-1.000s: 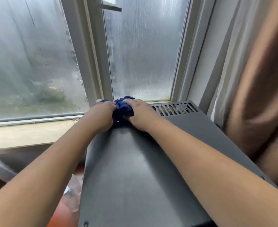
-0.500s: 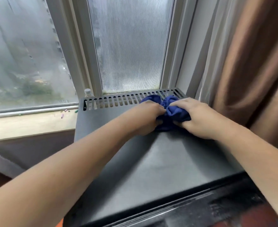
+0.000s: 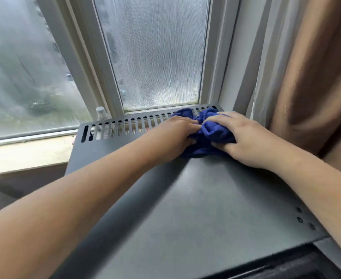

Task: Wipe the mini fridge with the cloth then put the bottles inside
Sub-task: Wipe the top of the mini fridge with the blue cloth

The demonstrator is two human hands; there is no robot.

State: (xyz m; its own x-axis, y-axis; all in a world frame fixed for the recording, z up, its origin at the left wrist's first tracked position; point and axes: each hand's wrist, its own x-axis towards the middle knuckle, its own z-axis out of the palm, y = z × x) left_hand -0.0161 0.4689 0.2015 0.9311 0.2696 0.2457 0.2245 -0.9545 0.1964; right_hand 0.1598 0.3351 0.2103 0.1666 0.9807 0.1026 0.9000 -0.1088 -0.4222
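Blue cloth (image 3: 209, 133) lies bunched at the far right corner of the mini fridge (image 3: 185, 198) top, partly over the slotted vent strip (image 3: 125, 125) that runs along the far edge. Both hands press on it: the left hand (image 3: 173, 135) closed on its left side, the right hand (image 3: 246, 137) closed on its right side, fingers curled into the folds. The cloth sits between the two hands, so neither is nearer. The dark top stretches from the cloth toward the near edge and the far left corner, so the next stroke would likely run leftward along the vent or back toward the person. A bottle (image 3: 101, 113) stands behind the far left corner, by the window (image 3: 155, 57), beyond the vent and nearer the left hand. A brown curtain (image 3: 306, 77) hangs just beside the right edge.
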